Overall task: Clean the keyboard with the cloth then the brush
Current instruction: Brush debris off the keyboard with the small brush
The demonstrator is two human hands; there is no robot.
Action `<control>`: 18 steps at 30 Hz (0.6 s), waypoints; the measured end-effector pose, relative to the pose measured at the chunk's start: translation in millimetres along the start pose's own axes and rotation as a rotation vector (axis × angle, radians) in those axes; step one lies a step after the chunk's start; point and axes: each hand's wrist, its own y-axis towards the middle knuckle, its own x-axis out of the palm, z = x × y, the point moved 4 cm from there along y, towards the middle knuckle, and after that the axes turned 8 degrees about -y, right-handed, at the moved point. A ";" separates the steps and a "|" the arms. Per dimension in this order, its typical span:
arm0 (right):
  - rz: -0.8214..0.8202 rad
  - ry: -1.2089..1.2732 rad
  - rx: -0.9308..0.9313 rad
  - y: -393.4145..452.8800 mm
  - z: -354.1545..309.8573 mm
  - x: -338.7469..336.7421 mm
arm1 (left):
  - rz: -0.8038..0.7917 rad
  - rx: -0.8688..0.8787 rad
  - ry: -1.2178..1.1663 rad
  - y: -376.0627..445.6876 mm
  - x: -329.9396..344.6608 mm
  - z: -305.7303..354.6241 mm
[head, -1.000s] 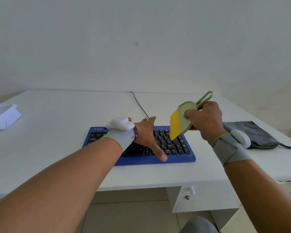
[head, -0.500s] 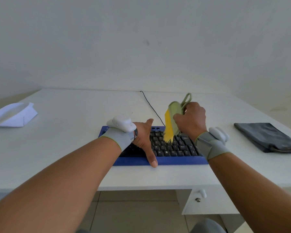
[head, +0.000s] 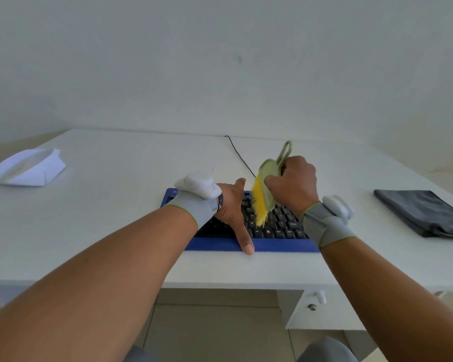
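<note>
So the brush step is on: the right hand has its fingers curled tight round the green handle, yellow bristles pointing down onto the black keys around the middle of the keyboard. The left hand lies flat and open across the keys, thumb hooked over the blue front edge, pinning the board to the desk. To do this well I'd keep that left hand pressing so nothing slides, hold the bristles at a slant and flick along the rows toward one side, light enough to get into the gaps without mashing keys. The dark cloth sits folded well off to the right, so the wiping part looks finished. Compared with a second ago, the brush was up in the air over the right end; now it's down on the keys and nearer the left hand, which hasn't budged.
</note>
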 end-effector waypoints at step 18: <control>-0.039 -0.048 -0.021 12.4 -14.4 8.8 | 0.017 0.015 -0.043 2.8 2.0 -4.5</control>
